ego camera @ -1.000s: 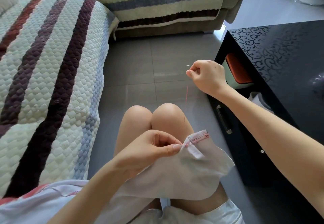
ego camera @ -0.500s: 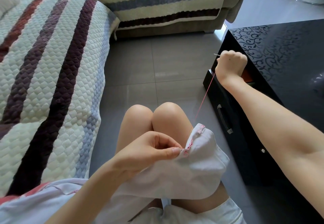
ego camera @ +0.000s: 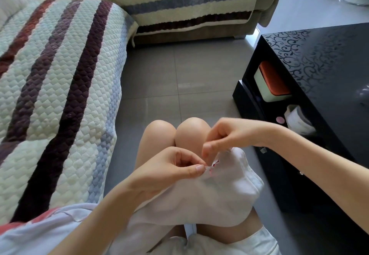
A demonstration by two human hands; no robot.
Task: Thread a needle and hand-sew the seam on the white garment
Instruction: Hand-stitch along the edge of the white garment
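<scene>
**Setting the next stitch at the pinched seam**

On the far left lies the quilted cream sofa cover with brown and blue stripes [ego camera: 60, 95], well apart from the work. Moving right, the left hand [ego camera: 165, 173] is closed in a tight pinch, thumb and forefinger clamped on the edge of the thin white fabric garment [ego camera: 209, 199], which drapes over the person's lap and knees. The red-stitched seam [ego camera: 213, 164] sits just beyond those fingertips, between the two hands.

Next, the right hand [ego camera: 229, 137] hovers directly above the seam, its thumb and forefinger curled down and nearly together. The needle and thread are too fine to make out here, so I cannot tell whether they are held.

To do this stitch well, I judge the left pinch should keep the edge taut and flat, the entry point set close to the last red stitch, and the pull kept gentle to avoid puckering.

At the far right stands the glossy black patterned cabinet [ego camera: 319, 75].
</scene>
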